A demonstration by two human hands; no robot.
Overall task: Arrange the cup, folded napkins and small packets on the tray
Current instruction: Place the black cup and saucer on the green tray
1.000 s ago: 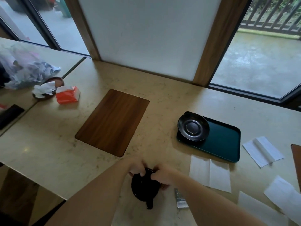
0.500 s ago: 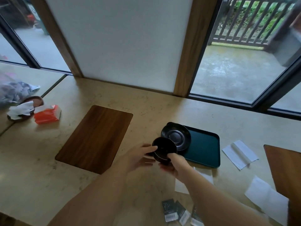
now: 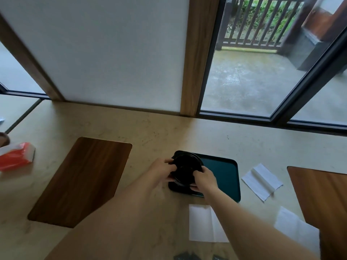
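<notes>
While both hands hold cup (image 3: 183,172) over saucer (image 3: 187,158), left hand (image 3: 161,170) grips at 9 o'clock, right hand (image 3: 204,178) at 4, tray (image 3: 225,177) directly below.

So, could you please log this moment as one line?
step: placing cup on saucer | left hand: holds cup | right hand: holds cup | tray: napkins, packets absent

Counter (image 3: 169,128): pale stone look, smooth, faintly veined. Mat (image 3: 82,181): dark wood grain, satin; second one far right (image 3: 323,203). Tray (image 3: 225,175): dark green, smooth, low sheen. Cup (image 3: 185,173) and saucer (image 3: 187,159): black, glossy. Napkins (image 3: 204,224): white paper, matt, creased. Red pack (image 3: 15,156), left: shiny plastic film.
</notes>
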